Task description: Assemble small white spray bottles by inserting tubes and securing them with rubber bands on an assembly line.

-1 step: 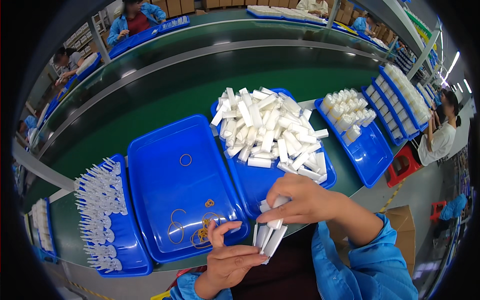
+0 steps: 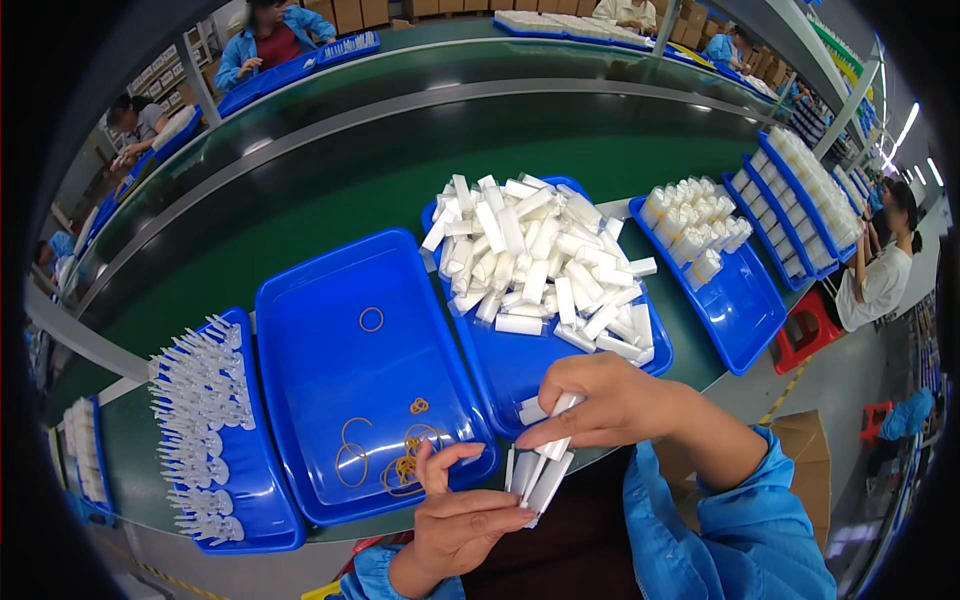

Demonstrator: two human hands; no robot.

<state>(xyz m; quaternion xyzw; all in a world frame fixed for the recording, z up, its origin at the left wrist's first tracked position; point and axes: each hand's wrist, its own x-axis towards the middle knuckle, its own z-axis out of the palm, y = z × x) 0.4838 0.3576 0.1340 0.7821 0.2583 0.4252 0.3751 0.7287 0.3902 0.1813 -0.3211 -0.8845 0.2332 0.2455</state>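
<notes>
Low in front of my body, my left hand (image 2: 462,525) grips several slim white boxes (image 2: 545,488) between thumb and fingers, its index finger raised. Directly above them, my right hand (image 2: 605,400) pinches another white box (image 2: 560,432), its lower end touching the held bundle. More such white boxes (image 2: 535,265), in clear wrapping, lie in a loose heap on a blue tray (image 2: 500,365) beyond my hands. A couple of them rest at the tray's near edge, partly behind my right fingers.
Left of my hands, a blue tray (image 2: 350,290) holds tan rubber bands (image 2: 405,465). Farther left, another tray (image 2: 270,500) carries clear pointed plastic pieces (image 2: 205,420). On the right are a tray of white bottle-like pieces (image 2: 690,220) and stacked full trays (image 2: 800,200). A green conveyor belt (image 2: 330,175) runs behind.
My right hand has shifted very slightly to the right, and the white box in it stands a little more upright. My left hand and its bundle look unmoved.
</notes>
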